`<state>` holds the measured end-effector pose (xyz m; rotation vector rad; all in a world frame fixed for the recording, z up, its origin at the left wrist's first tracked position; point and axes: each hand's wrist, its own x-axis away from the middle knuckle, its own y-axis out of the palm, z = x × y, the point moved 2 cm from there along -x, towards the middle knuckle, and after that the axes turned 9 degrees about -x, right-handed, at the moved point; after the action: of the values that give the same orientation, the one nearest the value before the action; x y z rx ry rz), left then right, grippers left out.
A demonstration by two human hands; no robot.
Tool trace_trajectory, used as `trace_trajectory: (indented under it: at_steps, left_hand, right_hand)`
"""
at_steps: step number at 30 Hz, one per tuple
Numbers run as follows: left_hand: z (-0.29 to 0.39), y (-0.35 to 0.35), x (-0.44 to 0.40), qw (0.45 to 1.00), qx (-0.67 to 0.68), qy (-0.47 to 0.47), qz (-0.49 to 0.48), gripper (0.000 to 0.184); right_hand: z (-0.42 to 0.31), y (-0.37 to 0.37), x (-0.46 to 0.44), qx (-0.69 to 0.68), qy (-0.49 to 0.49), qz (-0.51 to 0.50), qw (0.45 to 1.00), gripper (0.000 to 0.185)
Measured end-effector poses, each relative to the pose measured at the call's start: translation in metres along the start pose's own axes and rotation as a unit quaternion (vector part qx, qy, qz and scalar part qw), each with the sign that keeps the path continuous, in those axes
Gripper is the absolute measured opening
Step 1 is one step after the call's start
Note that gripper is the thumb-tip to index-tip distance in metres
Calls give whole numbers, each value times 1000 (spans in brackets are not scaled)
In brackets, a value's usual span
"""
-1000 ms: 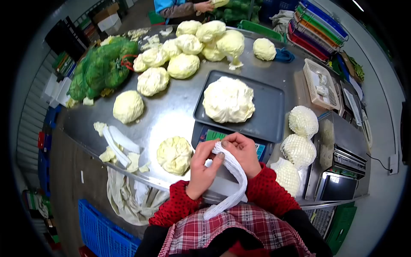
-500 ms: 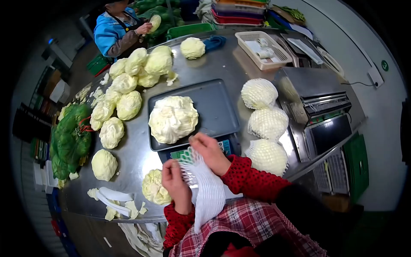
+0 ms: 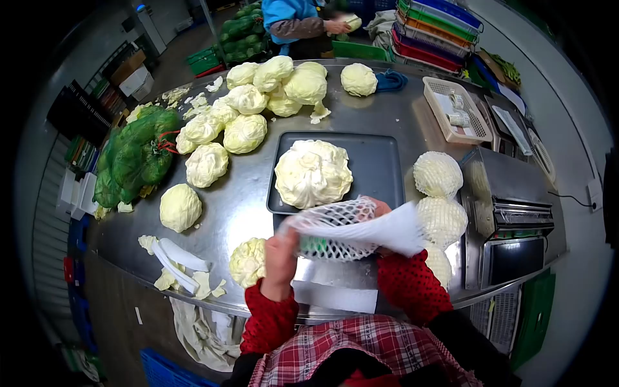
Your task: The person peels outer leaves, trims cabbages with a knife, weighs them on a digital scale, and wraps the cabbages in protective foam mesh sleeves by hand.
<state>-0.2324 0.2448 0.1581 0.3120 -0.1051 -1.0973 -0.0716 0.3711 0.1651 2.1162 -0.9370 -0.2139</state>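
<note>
A white foam net sleeve (image 3: 335,226) is stretched sideways between my two hands, its mesh pulled wide on the left and bunched on the right. My left hand (image 3: 281,255) is closed on the sleeve's left edge. Partly covered by the mesh, my right hand (image 3: 382,209) grips it farther right. Just beyond them, a peeled cabbage (image 3: 314,174) rests on the dark tray (image 3: 380,155) of a scale. A smaller cabbage (image 3: 248,261) lies beside my left hand. To the right stand several cabbages in foam nets (image 3: 438,174).
More bare cabbages (image 3: 245,133) are heaped at the back left, near a green mesh sack (image 3: 138,155). Trimmed leaves (image 3: 184,255) lie at the front left. A metal wrapping machine (image 3: 512,193) and a plastic basket (image 3: 451,132) occupy the right. Across the table works another person (image 3: 296,26).
The net sleeve has been raised from near my lap and spread open crosswise before the scale. My view has shifted left, so the table's things appear farther right.
</note>
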Motion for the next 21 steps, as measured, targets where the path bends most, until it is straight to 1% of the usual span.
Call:
trace_trajectory:
  at_steps: [1,2,3,4,5,6,7,8,9,10,11,12,13,14,15,16,17,18,19,20,21]
  left_hand:
    - [16,-2,-15,989,144,-4,-37,39]
    - [8,-12,-25,975,220,8,-30,42]
    - [16,-7,-34,971,235,12,-49,35]
    - [21,-4,-48,988,154,-18,-14,32]
    - [27,-1,-63,996,71,-48,19,29]
    - [18,-12,-84,997,9,-34,72,27]
    - [6,-29,-109,991,-51,-17,122,26]
    - [10,-40,-128,967,-151,24,202,21]
    - [-11,-70,-154,934,-224,120,250,23]
    - [-16,-77,-162,875,-378,123,278,28]
    - [-15,-78,-167,788,-521,126,301,36]
    - [-19,-76,-171,779,-573,23,254,45]
    - [-26,-73,-171,756,-617,-82,204,56]
    - [-32,-69,-170,756,-621,-87,187,64]
    - [-44,-69,-172,816,-539,-102,183,62]
    - [-48,-69,-170,863,-452,-100,201,59]
    - [-54,-69,-169,901,-360,-100,218,56]
    - [-48,-59,-165,902,-359,-100,219,56]
    - [-33,-45,-156,882,-408,-55,231,51]
    - [-21,-35,-146,855,-454,-16,248,47]
    - [-18,-28,-143,863,-438,15,252,37]
  right_hand:
    - [-3,2,-2,92,-46,56,993,16]
    - [-15,6,-21,206,-47,-58,976,15]
    - [-8,-5,-42,327,-115,-9,938,20]
    - [-5,-23,-82,533,-372,15,760,24]
    - [-29,2,-91,395,-269,60,876,25]
    - [-32,10,-119,445,-359,83,816,22]
    - [-36,18,-142,509,-380,112,764,19]
    - [-38,27,-162,567,-379,120,722,17]
    - [-40,35,-179,666,-307,164,660,15]
    - [-38,33,-200,715,-255,190,622,16]
    - [-39,33,-213,743,-171,199,616,19]
    - [-37,27,-224,743,-121,197,628,25]
    - [-34,17,-235,741,-69,192,639,33]
    - [-29,4,-247,749,-44,155,643,36]
    - [-27,-7,-254,755,-17,117,645,40]
    - [-31,-10,-249,732,-22,92,675,44]
    - [-33,-14,-243,717,-39,100,688,42]
    - [-35,-19,-236,704,-56,105,700,41]
    - [-37,-34,-221,660,-131,104,733,41]
    - [-49,-24,-183,539,-200,77,815,33]
    - [-48,-31,-162,453,-303,60,836,22]
